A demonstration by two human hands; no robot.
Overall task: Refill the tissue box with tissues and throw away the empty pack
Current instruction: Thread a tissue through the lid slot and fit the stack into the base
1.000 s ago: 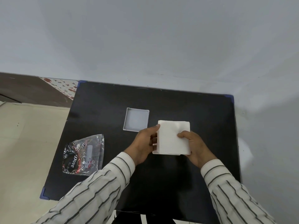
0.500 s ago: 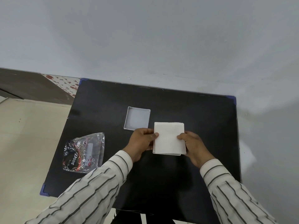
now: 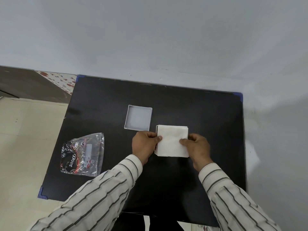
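Note:
A white stack of tissues [image 3: 172, 140] sits in the square tissue box, whose thin white rim [image 3: 156, 140] shows only along the stack's left side. My left hand [image 3: 144, 145] grips the stack's left edge, thumb on top. At the right edge, my right hand [image 3: 196, 147] holds the same stack with its thumb on top. The box's white lid [image 3: 138, 118] lies upside down just behind and left of the stack. An empty clear plastic pack [image 3: 82, 155] with black "Dove" print lies flat near the table's left edge.
The black table [image 3: 200, 114] stands against a pale wall at the back and right. Blue tape marks its corners [image 3: 42, 193]. Beige floor lies to the left. A patterned surface and dark wood [image 3: 30, 84] are at the far left.
Both hands lowered the tissue stack from a raised, tilted hold down toward the table, into the box. The lid and the empty pack have not moved.

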